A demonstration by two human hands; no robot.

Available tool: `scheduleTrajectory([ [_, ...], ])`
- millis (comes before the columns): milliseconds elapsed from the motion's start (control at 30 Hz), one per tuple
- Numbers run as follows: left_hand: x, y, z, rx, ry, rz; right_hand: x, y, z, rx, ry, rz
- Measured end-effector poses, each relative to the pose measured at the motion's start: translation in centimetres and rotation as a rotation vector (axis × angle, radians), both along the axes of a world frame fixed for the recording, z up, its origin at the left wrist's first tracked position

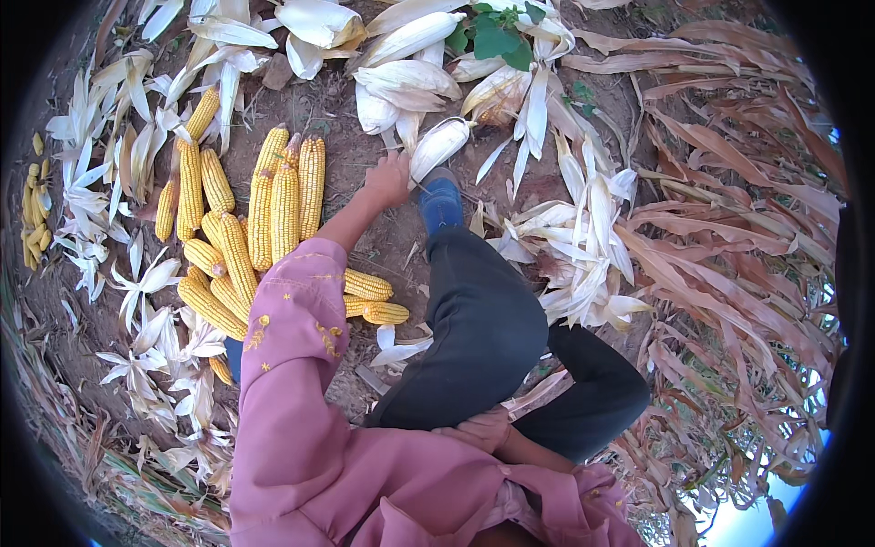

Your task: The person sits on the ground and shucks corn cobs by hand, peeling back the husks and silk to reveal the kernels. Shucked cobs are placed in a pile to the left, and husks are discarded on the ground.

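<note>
My left hand (388,179) reaches forward, its fingers curled low over the soil, at the near end of a corn ear in its pale husk (441,147). Whether the fingers grip the ear is hidden by the back of the hand. The ear lies just beyond the toe of a blue shoe (441,205). My right hand (482,431) is drawn in by my lap, against the dark trousers; its fingers are partly hidden under the thigh. Left of my left forearm, bare yellow corn cobs (284,205) lie in a loose heap, some partly behind my pink sleeve.
More ears in pale husks (410,85) lie ahead, beside a green leafy plant (495,41). Peeled husks (588,232) are strewn at both sides. Dry corn stalks and leaves (724,273) crowd the right. A smaller group of yellow cobs (34,212) lies at far left.
</note>
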State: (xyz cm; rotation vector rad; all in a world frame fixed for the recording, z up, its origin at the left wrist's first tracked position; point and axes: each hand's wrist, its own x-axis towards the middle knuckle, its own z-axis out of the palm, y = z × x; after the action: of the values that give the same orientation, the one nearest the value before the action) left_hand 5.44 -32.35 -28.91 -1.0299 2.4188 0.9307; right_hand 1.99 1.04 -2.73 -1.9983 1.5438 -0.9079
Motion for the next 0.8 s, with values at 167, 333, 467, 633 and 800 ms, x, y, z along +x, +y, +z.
scheduleTrajectory([
  [167,-1.1,3.6,-3.7,-0.255,-0.026,0.178,0.0,0.9,-0.8,-0.053,-0.073,-0.059],
  [333,-1.5,2.4,-1.5,-0.018,-0.062,0.205,-0.8,0.8,-0.1,-0.067,-0.050,-0.046],
  [467,-0.6,0.6,0.9,0.673,0.066,0.610,-0.9,0.2,1.0,-0.122,-0.060,-0.103],
  [633,-2.4,2.2,11.7,1.102,0.351,0.687,-1.0,1.4,0.6,-0.181,-0.125,-0.218],
  [800,-6.9,4.8,22.7,1.086,0.465,0.532,-2.3,2.7,1.9,-0.178,-0.048,-0.219],
])
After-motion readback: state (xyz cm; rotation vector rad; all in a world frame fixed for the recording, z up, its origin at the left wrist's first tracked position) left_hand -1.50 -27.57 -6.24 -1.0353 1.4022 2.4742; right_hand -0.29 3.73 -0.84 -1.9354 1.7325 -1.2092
